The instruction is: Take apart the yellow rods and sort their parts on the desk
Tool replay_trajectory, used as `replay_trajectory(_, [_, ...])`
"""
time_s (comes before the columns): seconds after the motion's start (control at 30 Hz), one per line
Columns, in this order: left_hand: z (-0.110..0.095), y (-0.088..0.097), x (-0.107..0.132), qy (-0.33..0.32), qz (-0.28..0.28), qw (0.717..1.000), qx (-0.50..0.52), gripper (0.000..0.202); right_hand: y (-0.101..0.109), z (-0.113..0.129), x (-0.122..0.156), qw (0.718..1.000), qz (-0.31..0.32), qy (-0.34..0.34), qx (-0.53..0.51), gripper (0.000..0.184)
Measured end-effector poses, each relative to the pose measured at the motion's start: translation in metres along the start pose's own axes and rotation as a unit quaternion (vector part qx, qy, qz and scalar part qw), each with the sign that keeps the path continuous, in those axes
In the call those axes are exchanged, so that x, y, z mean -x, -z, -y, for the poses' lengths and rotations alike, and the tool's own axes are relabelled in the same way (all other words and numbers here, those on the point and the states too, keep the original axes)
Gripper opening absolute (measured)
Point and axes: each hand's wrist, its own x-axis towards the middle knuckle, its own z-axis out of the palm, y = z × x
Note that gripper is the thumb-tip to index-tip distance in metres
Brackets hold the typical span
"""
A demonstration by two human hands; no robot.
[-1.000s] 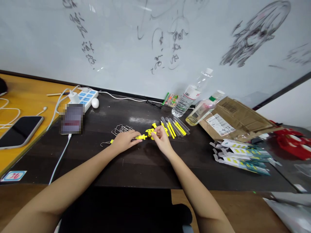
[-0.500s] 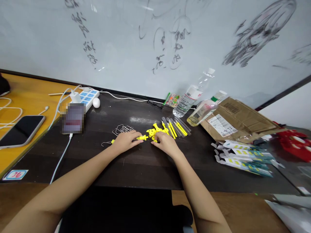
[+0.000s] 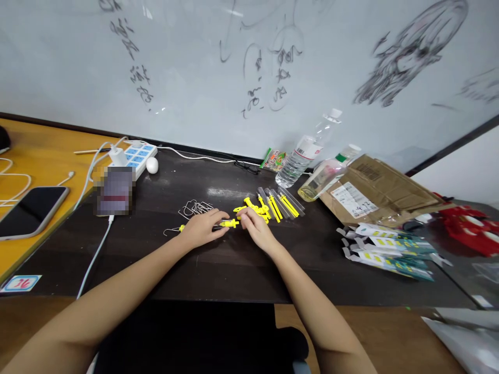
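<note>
My left hand (image 3: 200, 229) is closed round a thin hooked wire tool with yellow plastic parts. Its yellow end (image 3: 229, 223) sticks out past my fingertips to the right. On the other side, a bent wire hook (image 3: 170, 230) shows beside the hand. My right hand (image 3: 257, 231) has its fingers pinched together close to that yellow end; what is between them, if anything, is hidden. Just behind the right hand lies a pile of loose yellow plastic parts (image 3: 249, 202). A heap of bent wire hooks (image 3: 194, 209) lies behind the left hand.
Clear tubes with yellow sticks (image 3: 287, 202) lie right of the pile. Farther right are a water bottle (image 3: 295, 165), a bottle of yellowish liquid (image 3: 324, 178), a cardboard package (image 3: 364, 184) and printed boxes (image 3: 390, 252). At left sit a power strip (image 3: 141, 156) and phone (image 3: 33, 212).
My right hand has drawn out of the yellow pile, moving slightly left, and its fingertips now pinch close to the tool's yellow end. The left hand keeps its grip. The view has shifted slightly.
</note>
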Motion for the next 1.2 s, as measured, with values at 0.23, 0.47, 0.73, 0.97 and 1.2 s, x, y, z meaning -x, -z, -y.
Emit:
replay_trajectory(0.23, [-0.002, 0.001, 0.000, -0.018, -0.026, 0.999, 0.013, 0.028, -0.018, 0.001, 0.000, 0.987, 0.046, -0.029, -0.154, 0.022])
replay_trajectory(0.47, [0.000, -0.001, -0.001, -0.022, -0.034, 0.999, 0.019, 0.027, -0.015, -0.003, -0.002, 0.981, 0.013, -0.013, -0.195, 0.025])
replay_trajectory(0.73, [-0.004, 0.004, -0.001, -0.023, -0.025, 0.999, 0.039, 0.027, -0.015, -0.005, -0.001, 0.982, 0.018, -0.008, -0.190, 0.025])
replay_trajectory(0.97, [-0.003, 0.003, -0.001, -0.012, -0.050, 0.997, 0.059, 0.032, -0.016, -0.009, -0.003, 0.966, 0.005, -0.041, -0.253, 0.031])
replay_trajectory(1.2, [-0.004, 0.004, 0.000, -0.047, -0.035, 0.995, 0.076, 0.034, -0.016, -0.003, -0.003, 0.944, 0.035, -0.088, -0.316, 0.033])
